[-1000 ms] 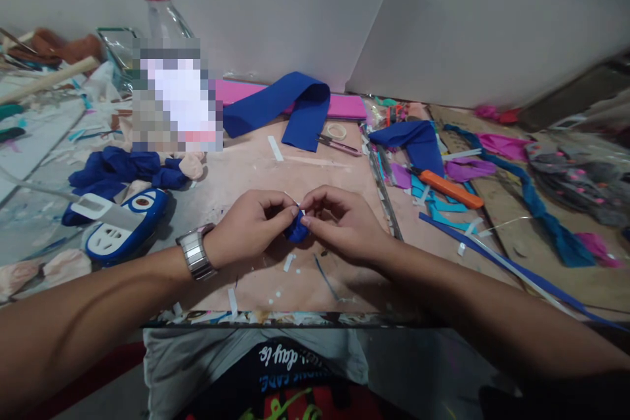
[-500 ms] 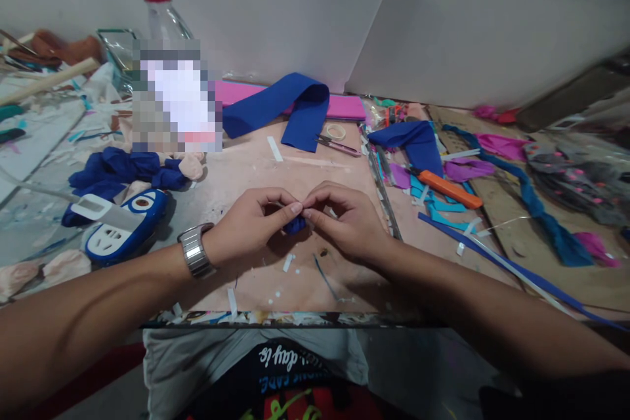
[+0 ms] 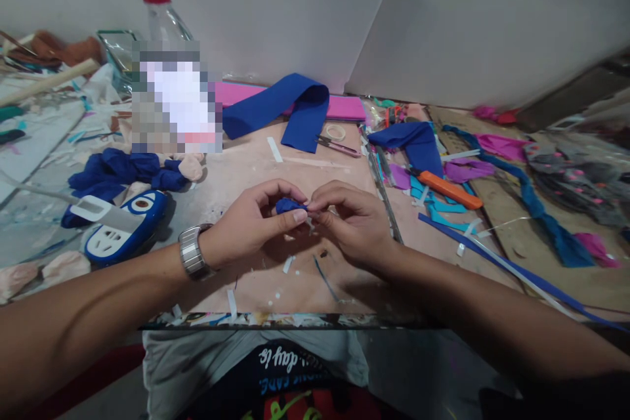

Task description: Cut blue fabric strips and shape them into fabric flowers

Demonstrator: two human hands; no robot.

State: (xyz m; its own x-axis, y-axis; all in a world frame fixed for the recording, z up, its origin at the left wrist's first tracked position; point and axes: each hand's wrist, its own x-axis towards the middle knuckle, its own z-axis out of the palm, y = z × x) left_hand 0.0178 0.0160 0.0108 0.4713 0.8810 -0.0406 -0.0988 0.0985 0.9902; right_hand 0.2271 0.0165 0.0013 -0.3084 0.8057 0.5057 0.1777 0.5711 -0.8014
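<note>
A small bunched blue piece [image 3: 290,206] is pinched between the thumb and fingers of my left hand [image 3: 260,213], above the middle of the pinkish board [image 3: 256,289]. My right hand [image 3: 352,220] meets it from the right, thumb and fingertips closed at the end of the blue piece. A small pale strip shows just under the fingertips; which hand holds it is unclear. A metal watch [image 3: 194,251] is on my left wrist.
Behind lie a folded blue strip [image 3: 268,105], a tape roll [image 3: 336,132] and pink-handled snips [image 3: 340,146]. An orange cutter [image 3: 450,189] lies right, a blue power socket [image 3: 125,226] and blue bunched pieces [image 3: 113,170] left. A capped bottle [image 3: 165,20] stands back left.
The blue piece has turned and risen between my fingers, so more of it shows above my left thumb. My right fingertips have shifted slightly right, and a pale strip now shows beneath them.
</note>
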